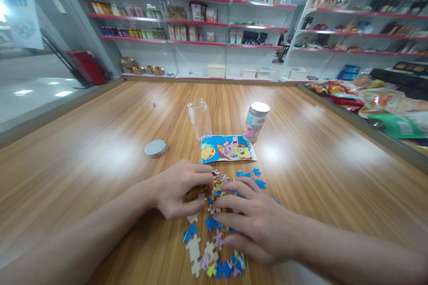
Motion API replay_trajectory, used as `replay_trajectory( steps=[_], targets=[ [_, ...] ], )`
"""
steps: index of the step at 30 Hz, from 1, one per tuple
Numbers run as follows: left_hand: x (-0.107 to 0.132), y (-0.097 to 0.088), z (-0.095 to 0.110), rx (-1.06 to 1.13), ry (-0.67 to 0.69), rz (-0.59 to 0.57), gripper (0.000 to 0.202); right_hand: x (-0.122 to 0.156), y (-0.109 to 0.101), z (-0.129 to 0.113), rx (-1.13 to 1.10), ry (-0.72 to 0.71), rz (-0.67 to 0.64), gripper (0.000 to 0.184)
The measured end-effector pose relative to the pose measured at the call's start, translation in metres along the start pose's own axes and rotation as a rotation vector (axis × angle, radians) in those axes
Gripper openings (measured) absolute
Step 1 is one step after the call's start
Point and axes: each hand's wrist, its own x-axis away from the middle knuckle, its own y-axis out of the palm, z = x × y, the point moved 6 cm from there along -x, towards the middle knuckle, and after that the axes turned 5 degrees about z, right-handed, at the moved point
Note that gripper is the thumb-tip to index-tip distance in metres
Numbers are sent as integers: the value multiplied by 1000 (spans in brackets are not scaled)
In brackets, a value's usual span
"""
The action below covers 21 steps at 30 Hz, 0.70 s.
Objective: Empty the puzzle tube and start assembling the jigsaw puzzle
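Observation:
Loose jigsaw puzzle pieces (195, 249) lie in a spread on the wooden table, some blue, yellow or pink, others with a plain beige side up. Over the left side of the pile is my left hand (182, 189), fingers bent down and thumb held apart from them; its fingertips are partly hidden. My right hand (257, 218) rests palm down over the right side with its fingers spread, covering several pieces. Beyond both hands lies a cartoon picture sheet (227, 149), mostly blue. I see nothing gripped in either hand.
Behind the sheet stand a clear open jar (199, 120) and a printed jar with a white lid (256, 122). A round silver lid (155, 148) lies to the left. Packaged snacks (384, 102) line the right side; stocked shelves (197, 22) stand beyond the table.

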Motion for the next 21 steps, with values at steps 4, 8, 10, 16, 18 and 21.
replay_trajectory(
  steps=[4,8,10,16,18,21],
  targets=[
    [1,-1,2,-50,-24,-66,24,1,-1,2,18,6,17,35],
    [3,-2,0,-67,-53,-109,17,1,-1,2,24,-2,25,34],
    [5,-4,-2,-70,-73,-121,15,1,0,2,21,-7,22,33],
    [6,-11,-3,-12,-110,-74,13,0,1,2,19,-3,33,29],
    [4,-12,1,28,-68,-24,8,0,0,3,14,8,35,27],
    [2,-11,5,27,-6,46,6,-1,-2,2,-1,8,42,24]
  ],
)
